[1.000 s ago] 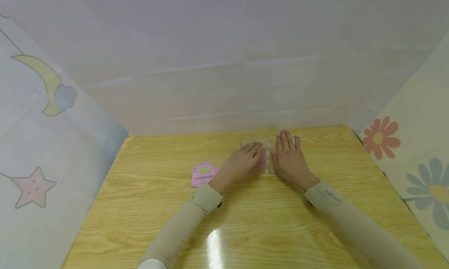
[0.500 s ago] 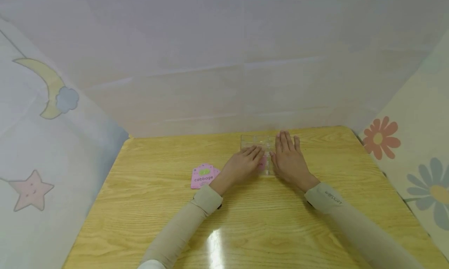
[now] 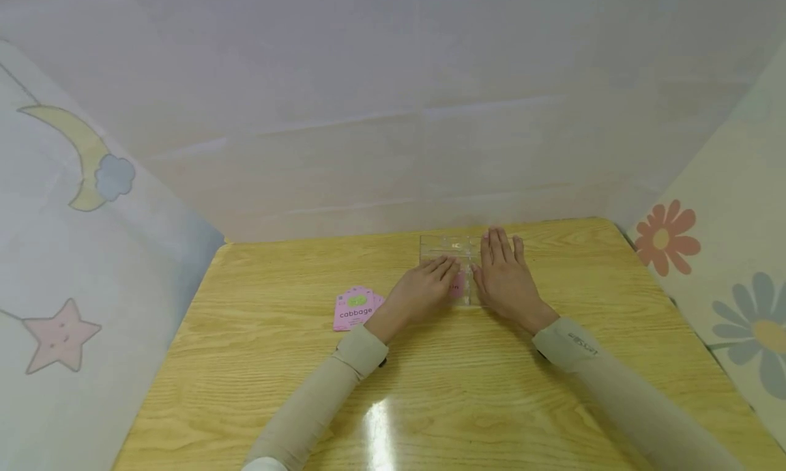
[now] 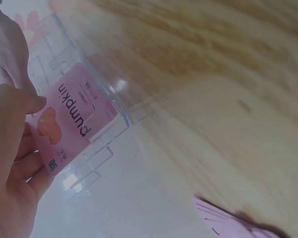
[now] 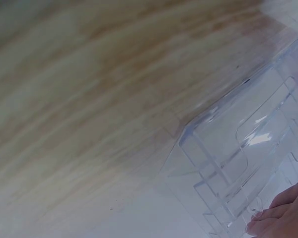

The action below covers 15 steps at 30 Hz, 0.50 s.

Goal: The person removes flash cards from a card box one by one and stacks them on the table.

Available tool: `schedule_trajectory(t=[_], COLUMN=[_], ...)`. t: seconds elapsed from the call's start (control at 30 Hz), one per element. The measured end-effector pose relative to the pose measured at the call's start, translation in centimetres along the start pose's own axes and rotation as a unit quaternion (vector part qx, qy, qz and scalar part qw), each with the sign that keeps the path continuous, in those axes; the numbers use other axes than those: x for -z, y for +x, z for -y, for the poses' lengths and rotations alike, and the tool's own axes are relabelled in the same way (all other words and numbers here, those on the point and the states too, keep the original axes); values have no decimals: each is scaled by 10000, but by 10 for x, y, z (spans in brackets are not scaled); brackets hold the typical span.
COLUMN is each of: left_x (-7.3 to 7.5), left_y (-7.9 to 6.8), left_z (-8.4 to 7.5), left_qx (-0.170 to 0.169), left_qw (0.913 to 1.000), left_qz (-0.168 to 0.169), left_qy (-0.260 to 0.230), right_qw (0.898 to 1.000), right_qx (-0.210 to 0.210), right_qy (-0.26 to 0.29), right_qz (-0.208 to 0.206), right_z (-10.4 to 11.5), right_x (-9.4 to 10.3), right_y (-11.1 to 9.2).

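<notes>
A pink card [image 4: 72, 116] printed "pumpkin" with an orange pumpkin picture stands in a clear plastic holder [image 5: 213, 148] with stepped tiers. My left hand [image 3: 424, 285] is at the holder's left part, its thumb at one side of the card and its fingers curled at the card's edge, in the left wrist view. Over the right part of the holder lies my right hand [image 3: 506, 280], fingers straight and pointing away, thumb out toward the middle. Only its fingertips show in the right wrist view. The left hand covers most of the card in the head view.
Left of the left hand, several pink cards [image 3: 355, 310] lie fanned on the wooden table [image 3: 270, 382], the top one reading "cabbage". A pale wall [image 3: 331, 150] rises right behind the table's far edge. Printed side walls stand left and right.
The left hand's fingers have come down slightly toward me on the holder. The right hand stays in place, and the view tilts slightly.
</notes>
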State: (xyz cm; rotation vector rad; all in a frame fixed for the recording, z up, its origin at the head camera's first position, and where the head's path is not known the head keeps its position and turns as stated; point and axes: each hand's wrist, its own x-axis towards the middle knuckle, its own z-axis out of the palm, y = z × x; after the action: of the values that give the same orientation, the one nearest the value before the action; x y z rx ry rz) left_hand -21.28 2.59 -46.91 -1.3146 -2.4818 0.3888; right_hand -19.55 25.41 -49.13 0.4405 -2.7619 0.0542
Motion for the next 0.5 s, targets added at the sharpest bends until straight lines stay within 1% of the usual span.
schedule_trajectory(t=[0.1,0.17,0.33,0.5], left_x=[1,2,4,6], left_y=[1,1,2,2], left_z=[1,1,4,7], left_qx=[16,59,206,211], left_qw=[9996,9985,9931,9903], left_qz=[0,-3,-61,-152], left_qy=[-265,-537,-1154,-1362], right_qw=[10000,10000,10000,10000], right_qx=[-2,-9,-28,-19], right_qy=[0,32,63,57], right_qz=[-36,-50,-14,-38], right_z=[0,0,1,0], right_x=[0,1,1,0], right_y=[0,0,0,0])
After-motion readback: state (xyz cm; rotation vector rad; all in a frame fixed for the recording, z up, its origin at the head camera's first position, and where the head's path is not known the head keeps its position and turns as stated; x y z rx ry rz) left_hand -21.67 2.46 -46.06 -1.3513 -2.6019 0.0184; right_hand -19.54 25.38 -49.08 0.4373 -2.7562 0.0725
